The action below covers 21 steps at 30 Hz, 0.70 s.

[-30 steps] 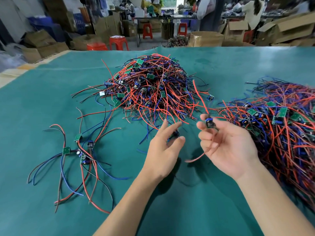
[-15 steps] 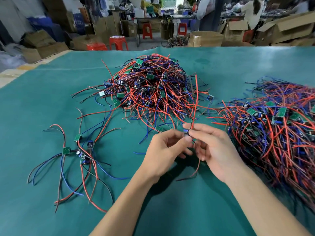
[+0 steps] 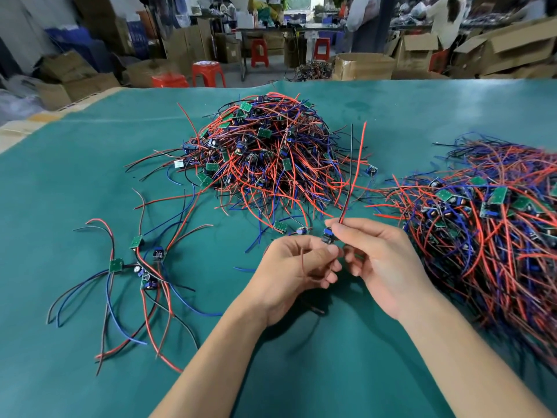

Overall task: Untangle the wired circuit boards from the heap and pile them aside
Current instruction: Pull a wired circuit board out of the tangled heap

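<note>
While both hands meet over the near green tabletop (image 3: 90, 182), the right hand (image 3: 382, 260) pinches a small blue-topped circuit board (image 3: 328, 235) with upright red and black wires, and the left hand (image 3: 289, 276) pinches its lower wires. The tangled heap (image 3: 271, 158) lies beyond; sorted boards (image 3: 141, 267) lie left.

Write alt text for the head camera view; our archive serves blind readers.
Two hands, left hand and right hand, hold one small circuit board whose red and black wires stick upward, above a green table. Tangled heaps lie ahead and right; a few separated boards lie left.
</note>
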Each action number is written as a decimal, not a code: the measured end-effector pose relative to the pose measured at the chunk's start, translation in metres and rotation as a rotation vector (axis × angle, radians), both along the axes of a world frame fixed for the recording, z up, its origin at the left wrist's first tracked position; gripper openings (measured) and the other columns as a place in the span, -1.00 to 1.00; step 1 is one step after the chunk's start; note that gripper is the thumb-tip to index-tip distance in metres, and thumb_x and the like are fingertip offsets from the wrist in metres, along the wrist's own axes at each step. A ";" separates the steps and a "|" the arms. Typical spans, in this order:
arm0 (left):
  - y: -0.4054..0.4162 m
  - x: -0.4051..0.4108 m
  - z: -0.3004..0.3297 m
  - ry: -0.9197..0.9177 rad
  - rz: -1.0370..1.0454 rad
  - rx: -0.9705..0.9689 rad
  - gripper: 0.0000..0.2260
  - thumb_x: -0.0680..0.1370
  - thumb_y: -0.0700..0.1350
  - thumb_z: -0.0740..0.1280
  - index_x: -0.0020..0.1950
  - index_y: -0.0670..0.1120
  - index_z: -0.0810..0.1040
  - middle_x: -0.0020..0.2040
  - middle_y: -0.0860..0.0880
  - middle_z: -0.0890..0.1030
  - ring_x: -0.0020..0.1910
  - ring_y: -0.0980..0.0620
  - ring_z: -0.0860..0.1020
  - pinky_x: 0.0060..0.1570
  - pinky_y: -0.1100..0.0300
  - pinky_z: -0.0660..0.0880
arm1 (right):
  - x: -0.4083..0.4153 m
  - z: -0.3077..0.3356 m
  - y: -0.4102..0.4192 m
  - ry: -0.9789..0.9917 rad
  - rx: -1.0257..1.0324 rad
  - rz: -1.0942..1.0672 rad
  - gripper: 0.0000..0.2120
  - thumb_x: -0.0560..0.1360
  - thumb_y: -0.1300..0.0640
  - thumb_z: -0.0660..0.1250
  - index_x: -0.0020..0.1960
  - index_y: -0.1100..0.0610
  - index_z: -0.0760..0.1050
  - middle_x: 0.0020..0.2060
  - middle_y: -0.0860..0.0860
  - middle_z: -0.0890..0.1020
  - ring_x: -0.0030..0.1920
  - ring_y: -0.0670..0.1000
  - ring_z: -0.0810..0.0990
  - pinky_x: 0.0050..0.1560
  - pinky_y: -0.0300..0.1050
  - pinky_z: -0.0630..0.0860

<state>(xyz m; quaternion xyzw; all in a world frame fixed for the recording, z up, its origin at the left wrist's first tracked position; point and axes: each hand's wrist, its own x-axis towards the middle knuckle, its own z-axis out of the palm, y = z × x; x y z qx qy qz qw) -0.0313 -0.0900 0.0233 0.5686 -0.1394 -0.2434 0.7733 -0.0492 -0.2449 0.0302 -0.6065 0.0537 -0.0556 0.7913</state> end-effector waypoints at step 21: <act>0.000 0.000 0.000 -0.110 -0.120 0.099 -0.85 0.58 -0.24 0.35 -0.17 -0.16 0.64 -0.39 -0.04 0.55 -0.48 0.08 0.44 -0.44 0.30 0.36 | 0.019 -0.010 -0.055 -0.207 -0.316 -0.881 -0.89 0.56 0.11 0.40 -0.14 -0.01 0.58 -0.38 -0.10 0.58 -0.51 -0.15 0.55 -0.48 -0.15 0.49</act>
